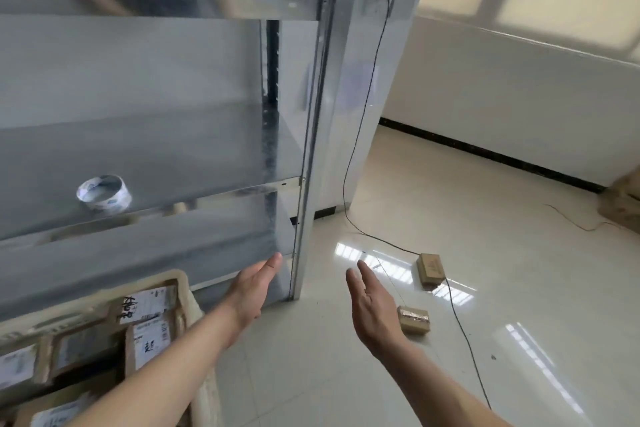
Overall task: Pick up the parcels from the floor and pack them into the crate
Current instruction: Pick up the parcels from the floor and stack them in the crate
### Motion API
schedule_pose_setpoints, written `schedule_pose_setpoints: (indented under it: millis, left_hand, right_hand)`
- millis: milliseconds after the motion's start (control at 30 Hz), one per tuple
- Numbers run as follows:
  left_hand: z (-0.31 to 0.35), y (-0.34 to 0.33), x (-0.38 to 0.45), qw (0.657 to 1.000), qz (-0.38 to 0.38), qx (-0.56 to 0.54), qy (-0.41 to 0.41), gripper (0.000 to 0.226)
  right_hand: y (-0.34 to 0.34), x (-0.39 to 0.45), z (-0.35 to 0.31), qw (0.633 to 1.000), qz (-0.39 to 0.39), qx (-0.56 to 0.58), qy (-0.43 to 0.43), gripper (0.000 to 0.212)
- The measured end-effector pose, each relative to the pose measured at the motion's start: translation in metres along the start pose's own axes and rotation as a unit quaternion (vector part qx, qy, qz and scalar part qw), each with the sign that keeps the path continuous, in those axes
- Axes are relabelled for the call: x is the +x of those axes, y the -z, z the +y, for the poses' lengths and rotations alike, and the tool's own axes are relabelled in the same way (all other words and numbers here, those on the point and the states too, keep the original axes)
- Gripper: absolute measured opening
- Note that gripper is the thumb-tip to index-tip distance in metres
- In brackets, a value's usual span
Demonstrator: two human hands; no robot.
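A cream plastic crate (194, 302) sits at the lower left, holding several cardboard parcels (149, 343) with white labels. Two small brown parcels lie on the tiled floor to the right: a near one (414, 320) wrapped in tape and a farther one (430, 268). My left hand (251, 291) reaches forward past the crate's right rim, fingers straight, holding nothing. My right hand (372, 308) is stretched out with open fingers, just left of the near parcel and apart from it.
A metal shelving rack (304, 149) stands ahead on the left, with a roll of tape (104, 196) on one shelf. A black cable (460, 322) runs down the wall and across the floor past both parcels. Cardboard (623, 201) lies at the far right wall.
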State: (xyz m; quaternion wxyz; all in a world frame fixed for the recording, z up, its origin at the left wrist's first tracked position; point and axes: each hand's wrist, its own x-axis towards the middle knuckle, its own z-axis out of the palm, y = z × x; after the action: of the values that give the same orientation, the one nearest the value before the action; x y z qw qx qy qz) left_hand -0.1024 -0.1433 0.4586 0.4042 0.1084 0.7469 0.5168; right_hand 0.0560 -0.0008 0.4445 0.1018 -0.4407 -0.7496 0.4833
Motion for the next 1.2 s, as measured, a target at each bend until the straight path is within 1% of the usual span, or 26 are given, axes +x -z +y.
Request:
schedule_pose_setpoints:
  millis: [133, 267, 367, 467, 567, 800, 900, 967, 1033, 1100, 1200]
  left_hand:
    - [0.022, -0.064, 0.015, 0.999, -0.034, 0.022, 0.015, 0.068]
    - [0.049, -0.138, 0.028, 0.998, -0.061, 0.02, 0.012, 0.067]
    - [0.066, -0.189, 0.043, 0.998, -0.061, 0.02, 0.006, 0.074]
    - [0.083, -0.236, 0.051, 0.998, -0.066, 0.018, -0.005, 0.058]
    - [0.099, -0.273, 0.06, 0.997, -0.071, 0.022, -0.013, 0.055]
    - [0.123, -0.327, 0.097, 0.994, -0.1, 0.044, -0.017, 0.052]
    - [0.132, -0.342, 0.124, 0.992, -0.118, 0.048, -0.009, 0.06]
    - [0.137, -0.352, 0.146, 0.991, -0.128, 0.048, -0.002, 0.066]
    - [0.144, -0.364, 0.17, 0.99, -0.135, 0.049, -0.003, 0.059]
    - [0.154, -0.374, 0.195, 0.988, -0.141, 0.057, 0.002, 0.057]
    - [0.167, -0.389, 0.23, 0.986, -0.154, 0.065, 0.019, 0.061]
  right_hand:
    - [0.056, 0.012, 0.03, 0.999, 0.026, 0.038, -0.022, 0.061]
    - [0.115, 0.035, 0.059, 0.997, 0.042, 0.055, -0.036, 0.061]
    - [0.159, 0.051, 0.079, 0.995, 0.057, 0.068, -0.045, 0.061]
    - [0.198, 0.063, 0.096, 0.994, 0.068, 0.072, -0.053, 0.061]
    - [0.23, 0.076, 0.108, 0.993, 0.079, 0.065, -0.057, 0.061]
    - [0.276, 0.112, 0.126, 0.989, 0.105, 0.066, -0.078, 0.06]
    - [0.287, 0.134, 0.129, 0.987, 0.117, 0.06, -0.092, 0.059]
    - [0.295, 0.153, 0.13, 0.986, 0.125, 0.051, -0.095, 0.055]
    - [0.303, 0.174, 0.131, 0.986, 0.131, 0.043, -0.095, 0.05]
    - [0.311, 0.198, 0.131, 0.984, 0.136, 0.044, -0.105, 0.054]
    - [0.323, 0.234, 0.13, 0.979, 0.146, 0.051, -0.134, 0.058]
